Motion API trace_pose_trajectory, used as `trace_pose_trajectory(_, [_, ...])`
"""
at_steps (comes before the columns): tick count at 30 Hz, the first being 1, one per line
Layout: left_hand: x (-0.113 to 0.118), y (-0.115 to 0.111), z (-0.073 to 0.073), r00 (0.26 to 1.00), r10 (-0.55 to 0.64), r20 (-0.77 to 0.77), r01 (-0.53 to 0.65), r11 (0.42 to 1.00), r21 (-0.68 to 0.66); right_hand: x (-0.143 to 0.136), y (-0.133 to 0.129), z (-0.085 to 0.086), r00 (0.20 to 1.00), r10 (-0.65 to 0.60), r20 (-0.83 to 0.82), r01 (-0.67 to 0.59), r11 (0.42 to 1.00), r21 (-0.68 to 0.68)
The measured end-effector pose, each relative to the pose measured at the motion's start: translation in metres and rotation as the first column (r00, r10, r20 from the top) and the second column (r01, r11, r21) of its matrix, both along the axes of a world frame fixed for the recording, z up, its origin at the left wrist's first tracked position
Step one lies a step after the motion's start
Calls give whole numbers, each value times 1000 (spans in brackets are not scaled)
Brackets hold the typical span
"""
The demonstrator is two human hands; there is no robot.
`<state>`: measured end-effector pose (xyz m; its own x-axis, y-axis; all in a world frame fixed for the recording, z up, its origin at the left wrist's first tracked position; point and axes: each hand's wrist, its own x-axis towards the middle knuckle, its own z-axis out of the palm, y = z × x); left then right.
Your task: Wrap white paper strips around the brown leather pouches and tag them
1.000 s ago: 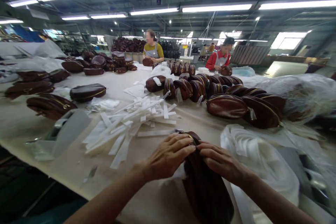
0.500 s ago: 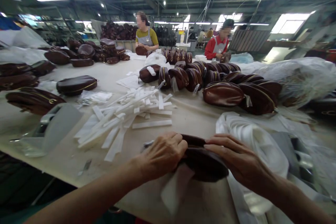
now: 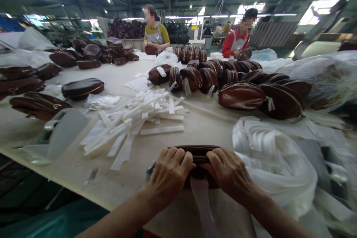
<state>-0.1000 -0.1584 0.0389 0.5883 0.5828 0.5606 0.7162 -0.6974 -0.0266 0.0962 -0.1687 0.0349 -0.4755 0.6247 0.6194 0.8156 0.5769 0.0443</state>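
Note:
A dark brown leather bag lies at the near edge of the table between my hands. My left hand has its fingers curled over the bag's left part. On the other side, my right hand grips it the same way, both thumbs at the middle. From beneath the thumbs a white strip hangs toward me. Most of the bag's ends are covered by my hands. A small metal piece shows just left of my left hand.
Loose white strips lie in a pile beyond my left hand. A white roll of material sits at the right, and a tape dispenser at the left. Finished-looking brown bags stand in rows further back. Two co-workers hold bags across the table.
My right hand has shifted left and curled its fingers over the bag. The bag has turned more level and squarely in front of me, with the strip now hanging mid-bag.

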Motion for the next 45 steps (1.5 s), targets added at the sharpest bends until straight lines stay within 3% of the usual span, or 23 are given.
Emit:
trace_pose_trajectory(8, [6, 18, 7, 996, 65, 66, -62, 997, -40, 5, 14, 1, 997, -30, -72, 29, 1000, -8])
trace_pose_trajectory(14, [-3, 24, -6, 973, -65, 220, 86, 992, -88, -1, 14, 6, 992, -119, -29, 119, 993, -25])
trace_pose_trajectory(17, [-6, 22, -11, 948, -11, 319, 47, 993, -104, -1, 15, 3, 994, -96, -45, 92, 991, -92])
trace_pose_trajectory(19, [-6, 22, -9, 963, 15, 270, 21, 991, -130, 2, 17, 0, 995, -75, -64, 64, 984, -166])
trace_pose_trajectory(22, [-2, 25, 3, 999, -29, 15, 32, 976, -217, 5, 20, -2, 997, -37, -64, 21, 972, -233])
trace_pose_trajectory(25, [4, 28, 16, 983, -89, -161, 44, 964, -263, 7, 21, -1, 999, -18, -46, 5, 965, -262])
trace_pose_trajectory(29, [11, 28, 17, 974, -192, -124, 157, 957, -244, 8, 20, 1, 999, -11, -45, 0, 967, -256])
trace_pose_trajectory(31, [13, 28, 9, 973, -210, -94, 186, 958, -217, 8, 19, 2, 999, -16, -41, 5, 967, -253])
trace_pose_trajectory(35, [11, 36, -9, 977, -195, -81, 195, 981, -2, 7, 20, 1, 998, -55, -20, 48, 963, -264])
trace_pose_trajectory(37, [9, 40, -13, 971, -226, -79, 227, 974, 3, 5, 20, 2, 997, -73, -17, 65, 957, -281])
trace_pose_trajectory(41, [8, 35, -3, 970, -243, -25, 243, 970, 3, -1, 10, 9, 992, -73, -98, 38, 947, -318])
trace_pose_trajectory(45, [2, 18, 12, 971, -234, -45, 234, 972, -22, 4, 4, 12, 926, -4, -377, -173, 884, -434])
